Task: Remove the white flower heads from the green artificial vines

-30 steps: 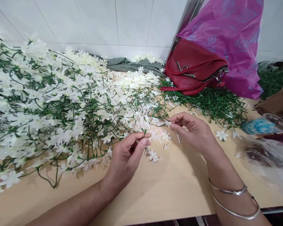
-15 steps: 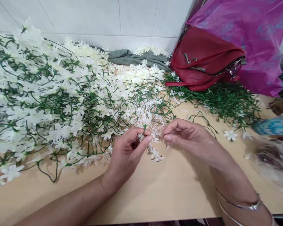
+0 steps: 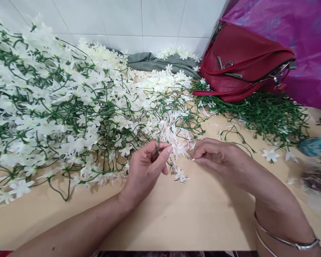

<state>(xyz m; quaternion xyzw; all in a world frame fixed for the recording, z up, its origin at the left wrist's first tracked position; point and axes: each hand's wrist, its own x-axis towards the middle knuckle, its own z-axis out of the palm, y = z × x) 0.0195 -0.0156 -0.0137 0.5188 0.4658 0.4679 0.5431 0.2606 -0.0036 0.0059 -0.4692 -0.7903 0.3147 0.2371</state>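
My left hand [image 3: 147, 167] pinches a thin green artificial flower stem [image 3: 158, 143] between thumb and forefinger. A small white bit shows at its thumb tip. To the right, my right hand [image 3: 222, 157] has thumb and forefinger pressed together, with a tiny pale tip poking out that is too small to name. Between and behind the hands lies a heap of thin white stamens [image 3: 176, 137]. A loose white flower piece [image 3: 181, 175] rests on the table just below that heap.
A big pile of white artificial flowers on green stems [image 3: 69, 107] fills the left. Bare green stems [image 3: 273, 114] lie under a red handbag [image 3: 246, 60] at the back right. A purple plastic bag [image 3: 307, 53] and a blue patterned item [image 3: 315, 145] sit at the right.
My hands are slightly farther apart, the left having shifted a little left over the table. The view has turned slightly, so the surroundings sit farther right.
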